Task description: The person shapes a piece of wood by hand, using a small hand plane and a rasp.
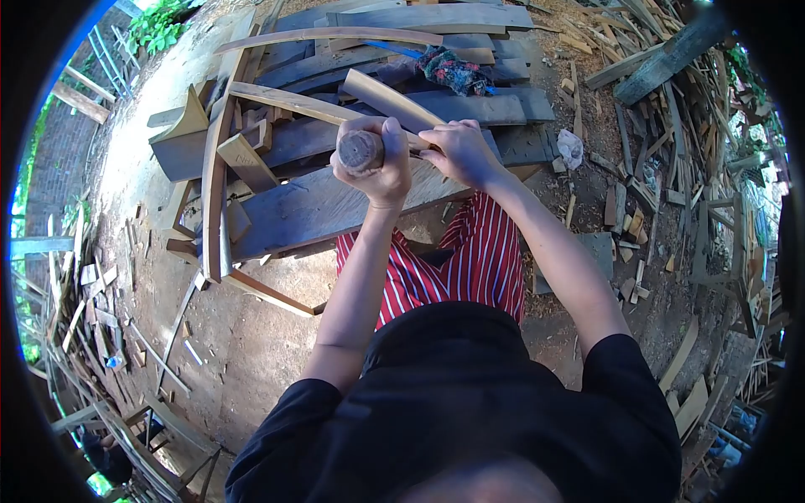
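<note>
My left hand [392,172] is wrapped round a thick, round piece of wood [360,152], seen end-on with a dark, rough top. Just to its right, my right hand [465,152] is closed, its fingertips at the end of a pale piece of wood close to the left fist. What exactly they pinch is partly hidden. A long curved wooden strip [289,100] runs from the left toward both hands. Behind them a pale board [394,99] slants over the dark planks. Under my hands lies a broad grey plank [302,210].
A curved wooden frame [215,184] stands at the bench's left end. Dark patterned cloth [454,70] lies on the planks behind my hands. Scrap wood [633,226] litters the ground at right, with more piled at left. A crumpled plastic bag [570,148] lies right of the bench.
</note>
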### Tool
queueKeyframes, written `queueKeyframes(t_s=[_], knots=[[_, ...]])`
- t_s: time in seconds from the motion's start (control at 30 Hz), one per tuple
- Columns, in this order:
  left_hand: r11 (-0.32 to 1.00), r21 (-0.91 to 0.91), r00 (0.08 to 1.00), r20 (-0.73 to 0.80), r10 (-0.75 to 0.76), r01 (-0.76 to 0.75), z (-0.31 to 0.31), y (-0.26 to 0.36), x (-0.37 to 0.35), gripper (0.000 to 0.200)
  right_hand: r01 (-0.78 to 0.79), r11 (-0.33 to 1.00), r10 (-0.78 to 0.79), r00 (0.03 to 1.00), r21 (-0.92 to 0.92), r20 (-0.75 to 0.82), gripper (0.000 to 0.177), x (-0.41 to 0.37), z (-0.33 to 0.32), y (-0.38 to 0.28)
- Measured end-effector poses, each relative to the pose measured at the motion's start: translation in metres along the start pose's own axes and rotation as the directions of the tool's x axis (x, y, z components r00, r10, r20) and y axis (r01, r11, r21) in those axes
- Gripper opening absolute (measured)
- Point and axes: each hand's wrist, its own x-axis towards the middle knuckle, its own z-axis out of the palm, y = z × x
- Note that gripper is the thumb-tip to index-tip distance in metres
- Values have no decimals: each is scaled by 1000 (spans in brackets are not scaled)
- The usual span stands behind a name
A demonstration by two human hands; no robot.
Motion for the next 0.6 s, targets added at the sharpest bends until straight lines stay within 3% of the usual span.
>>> queueKeyframes(t_s=[0.1,0.17,0.2,0.3,0.37,0.43,0.53,0.6], knots=[[998,33,998,21,57,-58,0,-5,-4,11,-22,998,18,997,54,72,25,1,-4,5],[992,29,992,31,125,-126,-5,-14,-5,10,-48,965,43,999,258,25,38,0,2,18],[982,23,982,43,184,-185,-5,-18,-4,10,-39,966,34,999,256,24,38,-2,3,28],[980,102,985,39,168,-172,-2,-17,3,8,-63,956,77,996,286,-38,54,-13,14,40],[976,105,980,64,186,-192,-2,-18,4,7,-142,983,147,988,120,-37,61,-22,20,39],[987,42,986,58,154,-157,-2,-18,6,7,-177,982,180,983,71,-33,62,-19,4,16],[983,85,986,65,156,-161,-5,-18,7,7,-154,985,160,984,82,-74,54,-7,-5,-3],[984,78,985,78,154,-160,-6,-16,6,7,-71,997,71,997,-16,-5,47,-1,-4,-6]])
